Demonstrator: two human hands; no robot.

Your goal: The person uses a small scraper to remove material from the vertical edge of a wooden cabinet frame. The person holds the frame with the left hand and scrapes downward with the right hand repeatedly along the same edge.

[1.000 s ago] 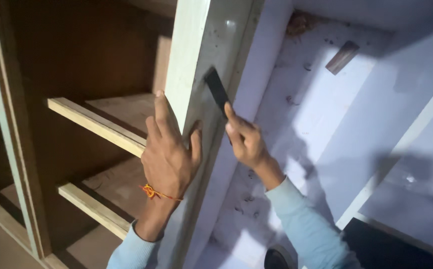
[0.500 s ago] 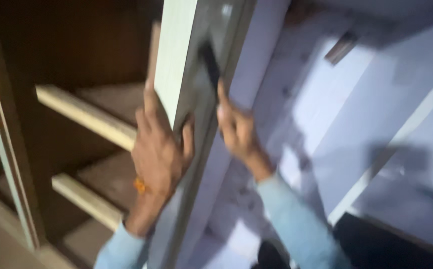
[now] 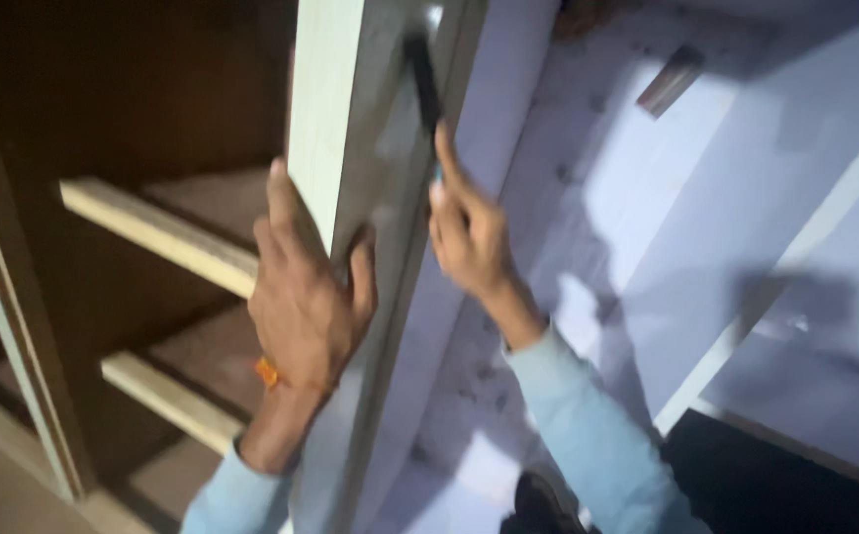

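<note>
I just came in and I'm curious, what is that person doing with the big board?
A person is working at a wooden cupboard. Their left hand is wrapped around the edge of a tall pale board that stands upright, holding it in place. Their right hand holds a dark flat tool pressed against the board's side, higher up. Behind the board, on the left, are wooden shelves inside the dark cupboard. On the right is a pale purple wall. The picture is blurry, so I cannot tell just what the tool is.
</note>
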